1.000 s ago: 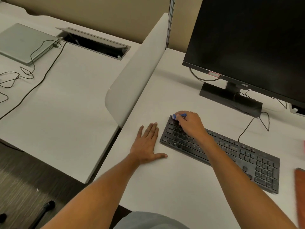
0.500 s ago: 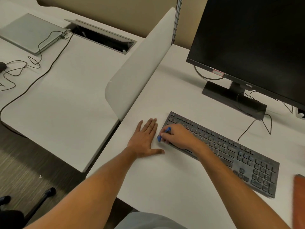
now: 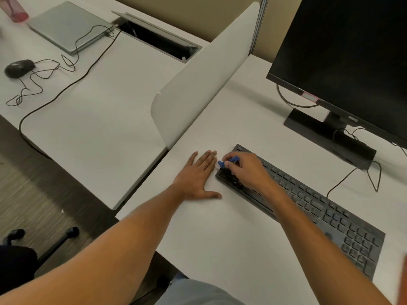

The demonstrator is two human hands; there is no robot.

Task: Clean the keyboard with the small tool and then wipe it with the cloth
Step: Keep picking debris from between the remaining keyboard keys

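Right hand (image 3: 244, 170): pinching the small blue tool (image 3: 229, 161), working over the keyboard's (image 3: 312, 203) left end
Left hand (image 3: 198, 175): lying flat on the desk (image 3: 220, 238), fingers straight, just beside the keyboard
Risk: pressing too hard, popping a keycap, or shoving the unbraced keyboard sideways

Right hand (image 3: 246, 170) pinches small blue tool (image 3: 229, 161) over left end of black keyboard (image 3: 312, 203). Left hand (image 3: 198, 177) flat on white desk (image 3: 220, 238), fingers straight, just beside keyboard's left edge. Dark monitor (image 3: 343, 58) behind. White divider (image 3: 198, 84) left of desk; closed laptop (image 3: 68, 25) and mouse (image 3: 18, 67) on neighbouring desk.
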